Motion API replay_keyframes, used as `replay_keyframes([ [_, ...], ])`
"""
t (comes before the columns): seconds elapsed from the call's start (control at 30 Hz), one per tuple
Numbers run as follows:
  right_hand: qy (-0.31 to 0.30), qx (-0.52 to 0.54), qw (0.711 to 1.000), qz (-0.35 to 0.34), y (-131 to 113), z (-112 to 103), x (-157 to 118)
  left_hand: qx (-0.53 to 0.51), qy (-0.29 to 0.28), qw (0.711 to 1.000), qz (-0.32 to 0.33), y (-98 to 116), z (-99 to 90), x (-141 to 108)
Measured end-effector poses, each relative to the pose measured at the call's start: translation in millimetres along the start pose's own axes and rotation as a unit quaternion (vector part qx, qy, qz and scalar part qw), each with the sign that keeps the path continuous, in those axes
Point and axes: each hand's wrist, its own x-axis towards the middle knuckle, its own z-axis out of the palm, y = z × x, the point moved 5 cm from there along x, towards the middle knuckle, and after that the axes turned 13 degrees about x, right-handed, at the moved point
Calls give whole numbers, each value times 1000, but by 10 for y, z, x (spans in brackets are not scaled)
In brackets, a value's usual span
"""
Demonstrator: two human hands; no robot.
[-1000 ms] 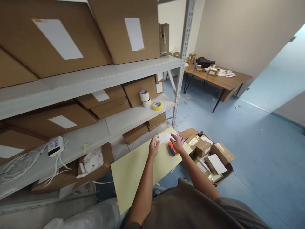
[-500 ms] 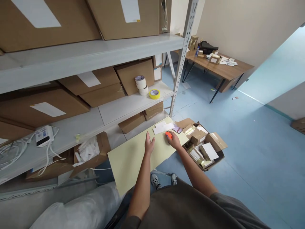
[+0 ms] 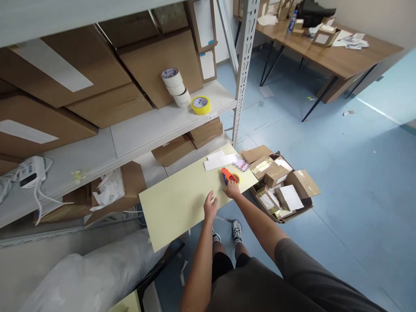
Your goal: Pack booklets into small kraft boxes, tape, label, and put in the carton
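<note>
Left hand (image 3: 210,209) drawn back, fingers parted, right hand (image 3: 232,190) gripping curved orange tape dispenser (image 3: 226,173)

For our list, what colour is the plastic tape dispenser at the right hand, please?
The dispenser is orange and blue, head view.

On the board (image 3: 175,199), the tape dispenser (image 3: 227,173) is seen toward the right end, paper slips (image 3: 213,164) laid behind it, boxes (image 3: 276,175) packed in the carton (image 3: 303,184) at right, tape rolls (image 3: 177,89) stacked on the shelf (image 3: 143,134) beyond.
</note>
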Motion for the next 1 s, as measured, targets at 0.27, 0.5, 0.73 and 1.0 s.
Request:
replay_keyframes([
  [0.27, 35, -23, 998, 54, 115, -5, 98, -20, -1, 1000, -11, -127, 34, -168],
  [0.5, 50, 34, 998, 19, -91, -224, -197, -51, 6, 999, 2, 60, -312, 14],
  [0.73, 61, 5, 980, -188, -1064, -728, -515, -67, 40, 992, 94, 697, -1113, 275],
  [1.0, 67, -33, 907, -414, -2570, -1199, -1281, -59, 63, 946, 312, 1850, -2525, 325],
])
